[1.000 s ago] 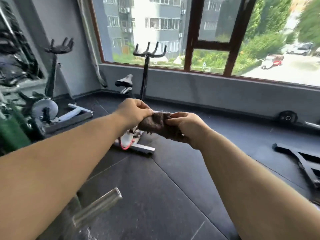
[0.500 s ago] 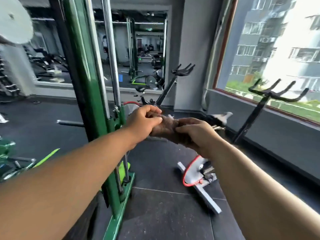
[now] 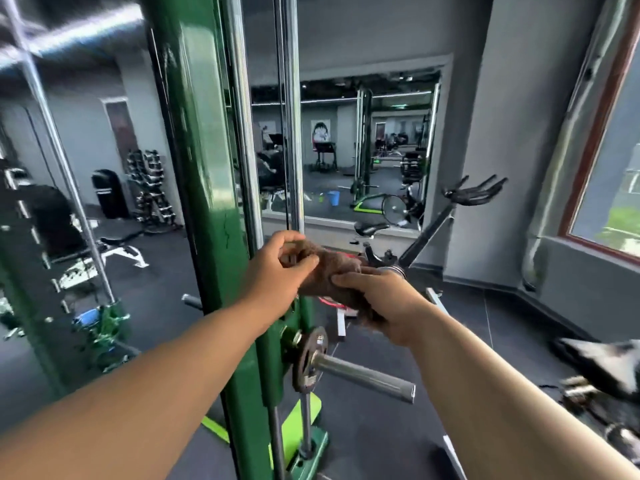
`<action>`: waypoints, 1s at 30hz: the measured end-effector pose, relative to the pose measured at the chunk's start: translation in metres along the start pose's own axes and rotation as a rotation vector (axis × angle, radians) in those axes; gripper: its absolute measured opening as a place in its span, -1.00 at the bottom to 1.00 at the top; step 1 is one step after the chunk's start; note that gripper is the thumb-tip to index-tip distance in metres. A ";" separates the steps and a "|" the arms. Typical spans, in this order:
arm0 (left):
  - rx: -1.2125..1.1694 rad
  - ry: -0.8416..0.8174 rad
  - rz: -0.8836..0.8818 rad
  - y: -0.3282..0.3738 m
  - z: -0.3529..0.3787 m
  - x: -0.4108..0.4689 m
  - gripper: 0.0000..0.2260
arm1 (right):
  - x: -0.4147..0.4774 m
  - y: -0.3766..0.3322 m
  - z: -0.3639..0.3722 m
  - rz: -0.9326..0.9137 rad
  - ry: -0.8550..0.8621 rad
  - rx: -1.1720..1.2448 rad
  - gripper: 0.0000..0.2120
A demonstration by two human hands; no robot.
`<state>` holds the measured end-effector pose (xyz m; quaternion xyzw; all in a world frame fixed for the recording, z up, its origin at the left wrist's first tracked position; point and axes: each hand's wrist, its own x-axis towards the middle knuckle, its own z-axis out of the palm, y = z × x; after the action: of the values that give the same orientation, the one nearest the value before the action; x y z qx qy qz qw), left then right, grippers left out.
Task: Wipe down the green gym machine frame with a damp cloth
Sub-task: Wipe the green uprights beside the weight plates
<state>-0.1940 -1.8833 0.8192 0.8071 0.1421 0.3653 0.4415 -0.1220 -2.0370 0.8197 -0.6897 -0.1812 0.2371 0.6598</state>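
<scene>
Closer to green frame point(image 3: 194, 140), both hands grip cloth point(image 3: 332, 271).

No legible text anywhere, with raised lettering on the weight plate point(image 3: 309, 359) too blurred to read, likewise the far wall poster point(image 3: 320, 132).

The cloth point(image 3: 330, 271) is brown and fuzzy, bunched into a roll, gripped at its ends by the left hand point(image 3: 277, 275) and right hand point(image 3: 384, 299). It hangs just right of the frame point(image 3: 197, 140), a glossy dark-green post standing upright.
</scene>
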 end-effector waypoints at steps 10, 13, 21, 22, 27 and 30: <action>1.140 0.175 0.299 -0.094 -0.007 0.094 -0.53 | 0.223 0.024 0.025 -0.092 -0.033 -0.232 -0.84; 1.289 -0.003 0.148 -0.144 0.008 0.074 -0.51 | 0.266 0.067 0.054 -0.012 -0.166 -0.309 -0.87; 1.431 -0.100 0.035 -0.191 0.017 0.041 -0.60 | 0.297 0.148 0.128 0.201 -0.396 -0.224 -0.51; 1.448 -0.105 0.048 -0.191 0.016 0.042 -0.64 | 0.300 0.148 0.123 0.229 -0.395 -0.214 -0.58; 1.523 -0.057 0.102 -0.207 0.018 0.045 -0.68 | 0.306 0.166 0.108 0.130 -0.519 -0.242 -0.55; 1.553 -0.011 0.169 -0.214 0.018 0.047 -0.73 | 0.305 0.150 0.122 -0.068 -0.543 -0.326 -0.39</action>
<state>-0.1288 -1.7464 0.6605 0.8948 0.2929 0.1896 -0.2786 0.0502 -1.7744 0.6419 -0.6914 -0.4092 0.3580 0.4758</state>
